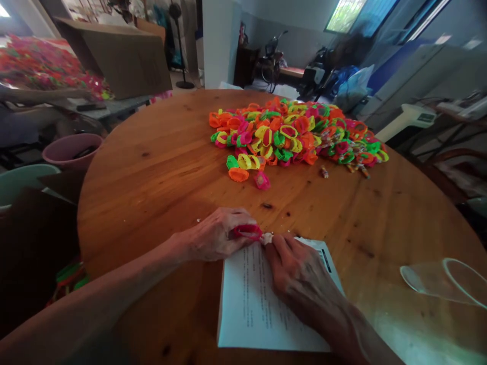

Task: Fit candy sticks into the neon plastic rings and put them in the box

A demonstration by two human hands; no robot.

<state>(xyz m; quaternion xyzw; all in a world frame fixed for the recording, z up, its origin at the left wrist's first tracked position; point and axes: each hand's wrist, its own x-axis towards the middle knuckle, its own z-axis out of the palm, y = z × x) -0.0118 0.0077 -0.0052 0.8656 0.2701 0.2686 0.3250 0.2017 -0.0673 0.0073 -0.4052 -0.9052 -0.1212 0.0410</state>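
My left hand (216, 235) is closed around a pink plastic ring (248, 231) near the front of the round wooden table (152, 167). My right hand (300, 274) lies over a printed white sheet (251, 309) and pinches a small whitish piece (268, 238) against the end of the pink ring. A big heap of orange, yellow, green and pink plastic rings (297, 132) lies at the far side of the table. A few loose rings (243, 170) sit at the near edge of the heap.
A clear plastic cup (445, 281) lies on its side at the right. Pink (70, 149) and pale green (19, 182) tubs stand left of the table. A cardboard box (122, 58) and another heap of coloured rings (41, 66) are at the back left.
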